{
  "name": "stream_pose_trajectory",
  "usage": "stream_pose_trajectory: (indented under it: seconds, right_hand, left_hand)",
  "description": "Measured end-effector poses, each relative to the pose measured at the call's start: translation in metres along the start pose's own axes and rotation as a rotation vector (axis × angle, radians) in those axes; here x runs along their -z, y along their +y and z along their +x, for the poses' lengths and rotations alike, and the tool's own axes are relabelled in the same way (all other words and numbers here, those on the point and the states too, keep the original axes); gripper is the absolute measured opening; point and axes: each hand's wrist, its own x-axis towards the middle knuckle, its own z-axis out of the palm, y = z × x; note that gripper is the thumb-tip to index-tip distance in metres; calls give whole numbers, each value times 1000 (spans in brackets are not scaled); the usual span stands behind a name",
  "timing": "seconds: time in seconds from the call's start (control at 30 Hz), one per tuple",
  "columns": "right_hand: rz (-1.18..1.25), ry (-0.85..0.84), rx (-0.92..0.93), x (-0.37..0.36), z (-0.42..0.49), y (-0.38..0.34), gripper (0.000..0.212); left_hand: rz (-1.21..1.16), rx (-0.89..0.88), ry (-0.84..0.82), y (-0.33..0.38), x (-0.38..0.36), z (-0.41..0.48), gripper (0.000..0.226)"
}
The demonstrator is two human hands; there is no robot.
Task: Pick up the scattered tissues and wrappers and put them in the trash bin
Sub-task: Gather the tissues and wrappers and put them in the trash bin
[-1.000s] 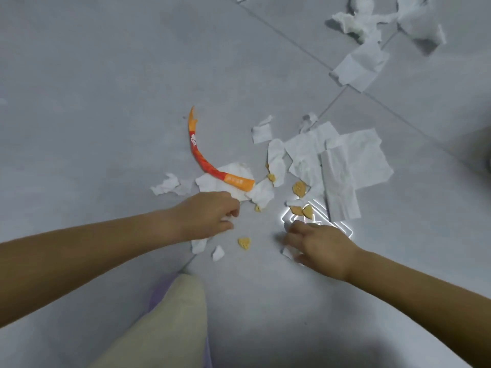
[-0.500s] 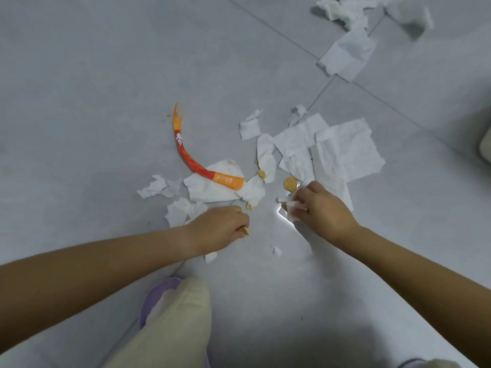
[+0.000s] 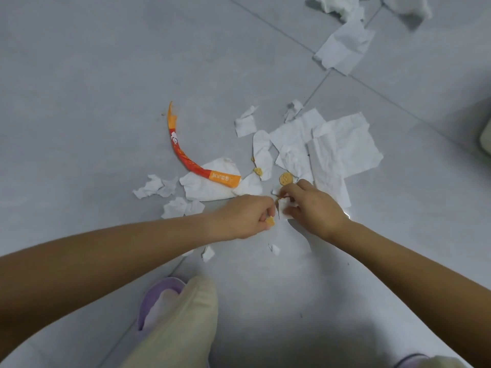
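White tissue scraps lie scattered on the grey floor, with larger sheets [image 3: 348,144] right of centre. A long orange-red wrapper [image 3: 186,158] curves across one torn tissue [image 3: 204,184]. My left hand [image 3: 244,216] is closed on a small orange cracker piece [image 3: 270,221]. Right beside it, my right hand [image 3: 313,205] grips a small white tissue scrap [image 3: 283,209]. A round cracker [image 3: 286,178] and a smaller crumb [image 3: 257,171] lie just beyond my hands. Tiny scraps [image 3: 207,253] sit under my left forearm. No trash bin is clearly in view.
More crumpled tissues [image 3: 345,46] lie at the top right. My knee in cream trousers [image 3: 183,328] and a purple slipper [image 3: 159,296] are at the bottom centre. A pale object [image 3: 485,136] sits cut off at the right edge.
My left hand moved right and took hold of the cracker piece. My right hand picked up a tissue scrap, and both hands came together.
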Motion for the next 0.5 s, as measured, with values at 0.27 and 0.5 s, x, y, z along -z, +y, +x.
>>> stream_pose_trajectory:
  seconds: [0.27,0.5]
  right_hand:
    - [-179,-53,83,-3,7,-2,35]
    - [-168,-73,117,-2,2,0,25]
  left_hand:
    - [258,-157,-156,1,-38,-9,20]
    - [366,-236,-113,2,-43,-13,17]
